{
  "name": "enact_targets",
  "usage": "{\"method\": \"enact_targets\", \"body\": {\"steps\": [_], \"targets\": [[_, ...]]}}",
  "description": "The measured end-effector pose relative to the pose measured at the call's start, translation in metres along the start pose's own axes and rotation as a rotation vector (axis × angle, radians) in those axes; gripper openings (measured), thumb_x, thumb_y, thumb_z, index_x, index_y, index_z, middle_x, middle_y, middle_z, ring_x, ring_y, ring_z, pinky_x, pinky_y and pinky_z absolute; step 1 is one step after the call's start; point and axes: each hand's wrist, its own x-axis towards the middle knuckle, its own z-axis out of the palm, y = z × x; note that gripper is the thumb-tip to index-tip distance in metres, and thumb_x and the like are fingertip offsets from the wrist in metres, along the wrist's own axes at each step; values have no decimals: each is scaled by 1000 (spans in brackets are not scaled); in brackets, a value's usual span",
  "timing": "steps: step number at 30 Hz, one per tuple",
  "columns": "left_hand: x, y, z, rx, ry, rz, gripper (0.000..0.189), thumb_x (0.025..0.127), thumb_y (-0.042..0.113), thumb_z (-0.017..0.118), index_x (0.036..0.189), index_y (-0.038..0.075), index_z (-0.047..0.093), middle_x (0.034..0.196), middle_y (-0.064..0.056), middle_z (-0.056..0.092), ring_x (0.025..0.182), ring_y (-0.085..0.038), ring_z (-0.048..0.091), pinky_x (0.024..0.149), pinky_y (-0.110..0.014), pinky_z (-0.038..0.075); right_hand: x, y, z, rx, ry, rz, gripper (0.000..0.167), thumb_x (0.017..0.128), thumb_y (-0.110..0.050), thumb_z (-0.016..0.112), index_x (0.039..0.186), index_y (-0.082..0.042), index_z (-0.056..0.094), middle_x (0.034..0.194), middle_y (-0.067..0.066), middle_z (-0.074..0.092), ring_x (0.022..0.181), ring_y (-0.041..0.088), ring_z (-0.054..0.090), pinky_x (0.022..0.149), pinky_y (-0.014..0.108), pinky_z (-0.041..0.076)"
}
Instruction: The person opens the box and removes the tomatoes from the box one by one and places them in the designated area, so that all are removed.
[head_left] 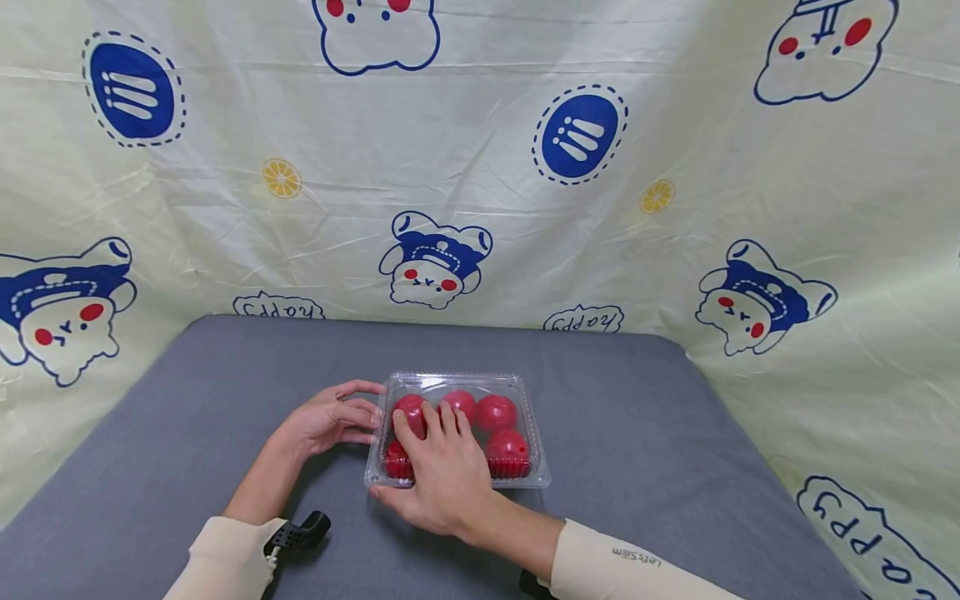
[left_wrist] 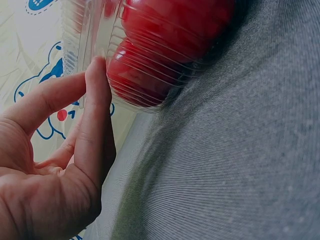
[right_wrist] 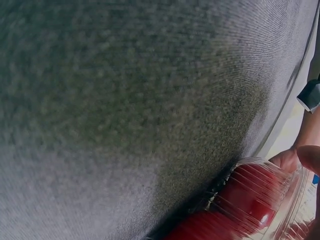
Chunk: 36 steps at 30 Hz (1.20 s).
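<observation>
A clear plastic clamshell box with its lid down sits on the grey cloth, holding several round red fruits that look like tomatoes. My right hand lies across the lid with its fingers spread, its thumb at the front left corner. Beneath it, part of the fruit is hidden. At the box's left side, my left hand touches the edge with extended fingertips. The left wrist view shows the left fingers against the rim, beside the ribbed wall. Only a sliver of the right hand shows in the right wrist view.
Grey cloth covers the table. Behind it and along its sides hangs a pale printed curtain with blue bear figures. A black device is strapped at the left wrist.
</observation>
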Motion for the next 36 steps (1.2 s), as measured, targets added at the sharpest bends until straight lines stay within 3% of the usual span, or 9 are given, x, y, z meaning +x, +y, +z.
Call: {"method": "enact_targets", "body": {"steps": [20, 36], "targets": [[-1, 0, -1, -8, 0, 3, 43, 94, -4, 61, 134, 2, 45, 87, 0, 73, 79, -15, 73, 76, -36, 64, -2, -1, 6, -1, 37, -33, 84, 84, -66, 62, 154, -27, 41, 154, 12, 46, 145, 37, 41, 121, 51, 34], [-1, 2, -1, -17, 0, 7, 45, 95, -3, 61, 137, 1, 47, 91, -2, 74, 84, -16, 74, 78, -36, 64, -1, 4, -1, 26, 5, -38, 90, 83, -74, 60, 157, -28, 37, 155, 11, 45, 144, 35, 41, 121, 52, 35]]}}
